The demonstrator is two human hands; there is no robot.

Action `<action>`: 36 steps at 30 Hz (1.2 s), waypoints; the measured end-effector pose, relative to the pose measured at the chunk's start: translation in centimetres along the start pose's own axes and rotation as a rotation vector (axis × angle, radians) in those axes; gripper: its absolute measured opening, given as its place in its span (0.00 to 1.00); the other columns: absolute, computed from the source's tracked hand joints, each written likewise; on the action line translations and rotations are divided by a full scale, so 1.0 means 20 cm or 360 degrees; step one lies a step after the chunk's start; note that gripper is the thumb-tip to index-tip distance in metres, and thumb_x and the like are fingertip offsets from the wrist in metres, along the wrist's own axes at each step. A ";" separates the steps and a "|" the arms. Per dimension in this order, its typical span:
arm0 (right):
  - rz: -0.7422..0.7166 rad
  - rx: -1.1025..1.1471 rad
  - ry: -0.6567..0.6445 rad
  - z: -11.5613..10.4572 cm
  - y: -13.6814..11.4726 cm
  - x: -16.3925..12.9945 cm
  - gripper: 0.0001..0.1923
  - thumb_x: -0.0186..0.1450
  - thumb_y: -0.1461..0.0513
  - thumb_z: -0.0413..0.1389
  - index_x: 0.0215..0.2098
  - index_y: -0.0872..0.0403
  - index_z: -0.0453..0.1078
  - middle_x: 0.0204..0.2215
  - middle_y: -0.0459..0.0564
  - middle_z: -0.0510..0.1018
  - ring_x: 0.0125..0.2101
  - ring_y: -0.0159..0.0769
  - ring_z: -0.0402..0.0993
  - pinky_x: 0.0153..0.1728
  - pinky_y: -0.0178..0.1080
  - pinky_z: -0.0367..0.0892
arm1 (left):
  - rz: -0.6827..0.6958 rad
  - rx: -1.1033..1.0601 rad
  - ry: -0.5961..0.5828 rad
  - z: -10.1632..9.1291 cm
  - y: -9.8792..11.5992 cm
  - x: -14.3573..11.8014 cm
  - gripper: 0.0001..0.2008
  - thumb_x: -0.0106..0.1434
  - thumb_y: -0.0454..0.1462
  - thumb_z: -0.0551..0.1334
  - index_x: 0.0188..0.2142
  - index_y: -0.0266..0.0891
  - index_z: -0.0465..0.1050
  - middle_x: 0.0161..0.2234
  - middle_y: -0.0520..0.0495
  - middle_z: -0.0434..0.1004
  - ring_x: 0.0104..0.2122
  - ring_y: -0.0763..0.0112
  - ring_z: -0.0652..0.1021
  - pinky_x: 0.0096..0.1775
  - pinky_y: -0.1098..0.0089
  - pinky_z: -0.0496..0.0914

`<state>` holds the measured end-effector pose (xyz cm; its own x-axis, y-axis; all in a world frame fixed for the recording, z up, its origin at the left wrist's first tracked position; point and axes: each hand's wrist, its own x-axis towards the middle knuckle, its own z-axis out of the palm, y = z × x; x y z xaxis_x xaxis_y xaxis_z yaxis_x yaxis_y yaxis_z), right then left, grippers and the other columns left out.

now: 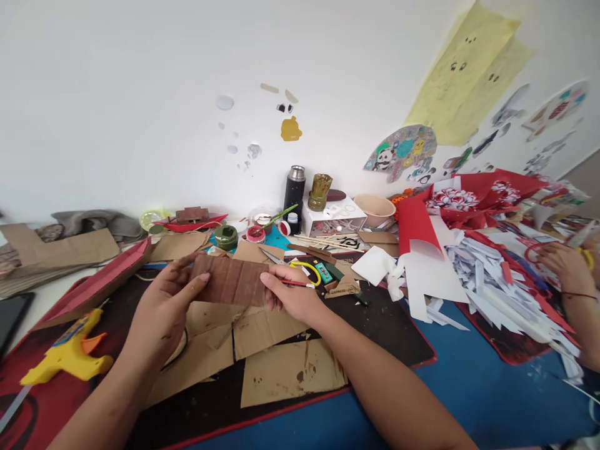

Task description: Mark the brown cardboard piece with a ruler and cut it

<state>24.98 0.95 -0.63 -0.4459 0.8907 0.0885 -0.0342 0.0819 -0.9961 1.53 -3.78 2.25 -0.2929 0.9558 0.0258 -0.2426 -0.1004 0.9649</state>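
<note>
Panel (232, 281) before flask (294, 194) — glue gun (70, 355) left.

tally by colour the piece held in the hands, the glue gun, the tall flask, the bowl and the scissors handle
Yellow: 2 (glue gun, scissors handle)
Brown: 1 (held piece, between left hand and right hand)
Black: 1 (flask, silver top aside)
Beige: 1 (bowl)
Total: 5

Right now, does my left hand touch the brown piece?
Touching: the head view shows your left hand gripping the brown piece by its left end, thumb in front.
</note>
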 end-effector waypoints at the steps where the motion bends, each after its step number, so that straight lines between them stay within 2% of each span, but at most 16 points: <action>1: 0.0003 0.0003 0.0024 0.00 0.00 0.00 0.32 0.69 0.33 0.64 0.29 0.50 0.69 0.20 0.41 0.75 0.18 0.29 0.73 0.20 0.32 0.65 | -0.0012 0.0048 -0.0022 -0.01 0.00 0.00 0.31 0.52 0.46 0.85 0.54 0.46 0.84 0.48 0.44 0.91 0.49 0.58 0.87 0.48 0.68 0.80; 5: 0.0038 0.0001 0.0162 -0.02 0.00 0.01 0.30 0.69 0.33 0.64 0.32 0.50 0.72 0.19 0.40 0.75 0.17 0.31 0.71 0.20 0.34 0.64 | -0.0139 0.0296 -0.0135 -0.03 0.00 0.01 0.36 0.49 0.47 0.85 0.57 0.47 0.83 0.47 0.43 0.91 0.46 0.55 0.88 0.42 0.67 0.82; 9: 0.0073 0.0057 0.0204 -0.03 -0.01 0.01 0.30 0.69 0.33 0.65 0.35 0.49 0.75 0.18 0.40 0.74 0.17 0.32 0.70 0.20 0.35 0.66 | -0.0204 0.0487 -0.0172 -0.04 -0.01 0.01 0.37 0.47 0.53 0.85 0.55 0.45 0.86 0.49 0.40 0.91 0.52 0.49 0.87 0.49 0.62 0.83; 13: 0.0037 0.0102 0.0144 -0.03 -0.01 0.01 0.30 0.69 0.33 0.64 0.36 0.50 0.75 0.18 0.40 0.74 0.18 0.32 0.70 0.21 0.35 0.67 | -0.0222 0.0508 -0.0166 -0.03 -0.02 0.01 0.37 0.46 0.59 0.83 0.50 0.44 0.87 0.51 0.39 0.91 0.51 0.49 0.87 0.56 0.56 0.82; 16: 0.0031 0.0119 0.0124 -0.03 -0.01 0.01 0.30 0.69 0.33 0.64 0.35 0.50 0.74 0.18 0.40 0.73 0.18 0.32 0.71 0.21 0.35 0.67 | -0.0256 0.0493 -0.0156 -0.04 -0.03 0.01 0.37 0.44 0.60 0.84 0.48 0.44 0.87 0.52 0.40 0.91 0.52 0.50 0.87 0.59 0.56 0.81; 20: 0.0055 0.0137 0.0111 -0.03 0.00 0.02 0.29 0.68 0.33 0.64 0.35 0.49 0.74 0.19 0.40 0.74 0.18 0.33 0.71 0.21 0.36 0.68 | -0.0231 0.0495 -0.0175 -0.05 -0.05 0.02 0.36 0.46 0.60 0.84 0.48 0.44 0.87 0.54 0.39 0.90 0.54 0.48 0.86 0.60 0.54 0.80; 24: 0.0075 0.0125 0.0128 -0.04 -0.01 0.02 0.29 0.68 0.33 0.64 0.35 0.49 0.74 0.19 0.41 0.75 0.18 0.33 0.70 0.21 0.36 0.67 | -0.0216 0.0569 -0.0149 -0.05 -0.03 0.02 0.38 0.43 0.62 0.84 0.46 0.43 0.87 0.52 0.38 0.91 0.54 0.46 0.86 0.59 0.53 0.81; 31: 0.0076 0.0149 0.0142 -0.03 0.00 0.02 0.28 0.68 0.34 0.65 0.35 0.49 0.74 0.19 0.41 0.74 0.18 0.33 0.71 0.20 0.36 0.67 | -0.0217 0.0581 -0.0155 -0.04 0.00 0.01 0.37 0.42 0.62 0.84 0.45 0.43 0.87 0.48 0.39 0.91 0.51 0.49 0.86 0.56 0.54 0.82; 36: 0.0087 0.0147 0.0137 -0.03 -0.01 0.01 0.27 0.68 0.35 0.65 0.35 0.49 0.75 0.20 0.40 0.74 0.18 0.32 0.71 0.20 0.36 0.67 | -0.0090 0.0687 -0.0130 -0.05 -0.02 0.01 0.36 0.44 0.67 0.81 0.41 0.44 0.88 0.45 0.42 0.90 0.51 0.52 0.84 0.56 0.57 0.78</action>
<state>25.33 1.41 -0.48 -0.3714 0.9280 0.0301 -0.0958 -0.0061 -0.9954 0.59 -3.89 1.69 -0.2118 0.9770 -0.0263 0.1575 0.0606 0.9857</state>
